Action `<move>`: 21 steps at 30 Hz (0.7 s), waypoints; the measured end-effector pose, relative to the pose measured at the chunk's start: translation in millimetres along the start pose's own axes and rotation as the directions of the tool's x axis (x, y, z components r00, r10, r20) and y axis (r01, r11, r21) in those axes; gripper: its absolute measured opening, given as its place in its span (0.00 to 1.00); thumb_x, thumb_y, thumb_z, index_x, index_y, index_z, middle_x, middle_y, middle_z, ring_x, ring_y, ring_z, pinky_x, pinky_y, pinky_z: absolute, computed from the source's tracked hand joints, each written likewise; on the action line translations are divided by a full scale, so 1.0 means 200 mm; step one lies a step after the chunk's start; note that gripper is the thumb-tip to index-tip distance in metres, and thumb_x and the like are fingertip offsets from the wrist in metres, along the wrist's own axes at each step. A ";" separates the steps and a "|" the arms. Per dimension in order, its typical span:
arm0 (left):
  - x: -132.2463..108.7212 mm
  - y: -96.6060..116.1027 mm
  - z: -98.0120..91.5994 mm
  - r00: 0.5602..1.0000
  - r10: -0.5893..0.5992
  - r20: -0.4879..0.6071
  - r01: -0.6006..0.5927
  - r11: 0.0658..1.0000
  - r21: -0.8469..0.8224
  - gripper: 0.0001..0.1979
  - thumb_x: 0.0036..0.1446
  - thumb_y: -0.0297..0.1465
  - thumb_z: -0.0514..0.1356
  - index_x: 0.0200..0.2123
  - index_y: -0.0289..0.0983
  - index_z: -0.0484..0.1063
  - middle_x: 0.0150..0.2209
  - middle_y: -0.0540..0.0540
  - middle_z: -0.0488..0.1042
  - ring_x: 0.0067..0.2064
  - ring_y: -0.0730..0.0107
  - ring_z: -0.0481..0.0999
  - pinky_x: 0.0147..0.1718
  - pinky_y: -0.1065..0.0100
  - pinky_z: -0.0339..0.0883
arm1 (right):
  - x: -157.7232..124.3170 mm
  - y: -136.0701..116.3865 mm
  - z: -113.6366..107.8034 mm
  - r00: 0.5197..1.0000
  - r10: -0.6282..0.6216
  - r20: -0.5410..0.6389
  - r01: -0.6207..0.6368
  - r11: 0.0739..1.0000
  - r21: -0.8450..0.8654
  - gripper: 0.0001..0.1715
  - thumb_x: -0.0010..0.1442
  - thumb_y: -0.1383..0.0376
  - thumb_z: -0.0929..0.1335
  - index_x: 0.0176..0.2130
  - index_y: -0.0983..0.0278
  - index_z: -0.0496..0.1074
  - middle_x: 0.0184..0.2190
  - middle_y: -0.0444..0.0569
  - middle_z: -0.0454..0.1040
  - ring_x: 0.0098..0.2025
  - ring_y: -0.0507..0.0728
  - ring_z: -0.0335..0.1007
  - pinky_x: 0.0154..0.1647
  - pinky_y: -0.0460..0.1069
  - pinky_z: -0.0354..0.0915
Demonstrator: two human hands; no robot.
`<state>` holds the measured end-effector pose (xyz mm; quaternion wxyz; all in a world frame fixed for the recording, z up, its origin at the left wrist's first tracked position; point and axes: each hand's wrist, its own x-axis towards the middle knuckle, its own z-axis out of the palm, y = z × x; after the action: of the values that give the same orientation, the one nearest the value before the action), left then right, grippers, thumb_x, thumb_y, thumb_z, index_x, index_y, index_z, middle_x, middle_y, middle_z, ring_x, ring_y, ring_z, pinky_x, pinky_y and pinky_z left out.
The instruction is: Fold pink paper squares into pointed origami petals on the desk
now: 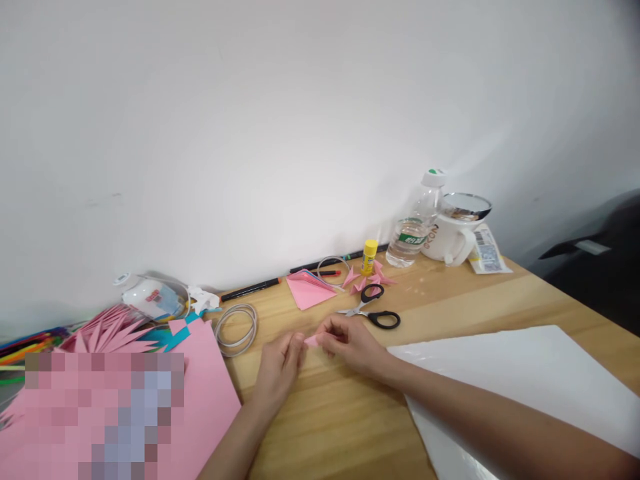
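A small piece of pink paper [312, 341] is pinched between my two hands above the wooden table. My left hand [283, 360] grips its left end, thumb against fingers. On the other side my right hand [345, 341] pinches the paper with thumb and forefinger. Just behind the right hand lie scissors [385, 319] with black handles, their blades partly hidden by that hand. Further back are a stack of pink paper squares [310, 292], several folded pink pieces [376, 280] and an upright yellow glue stick [369, 257].
Pink sheets [210, 373] and a fan of pink strips [110, 333] cover the left side, near a coiled cable [237, 330] and a marker [251, 290]. A water bottle [413, 230] and white mug [445, 240] stand back right. A white board [520, 373] lies under my right forearm.
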<state>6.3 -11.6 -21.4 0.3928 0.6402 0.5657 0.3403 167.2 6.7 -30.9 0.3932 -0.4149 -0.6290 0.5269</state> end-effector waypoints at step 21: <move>0.01 0.02 0.01 0.904 -0.274 0.328 0.369 0.887 -0.278 0.21 0.50 0.48 0.51 0.17 0.37 0.56 0.09 0.58 0.58 0.08 0.80 0.57 0.05 0.78 0.41 | -0.02 0.02 0.01 0.981 -0.192 0.008 0.191 0.967 -0.171 0.05 0.52 0.68 0.67 0.25 0.66 0.69 0.23 0.47 0.72 0.25 0.51 0.65 0.26 0.44 0.60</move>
<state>10.4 -9.2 -18.3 0.6226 0.5022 0.5376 0.2665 167.3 2.6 -36.0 0.4079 -0.3868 -0.7074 0.4286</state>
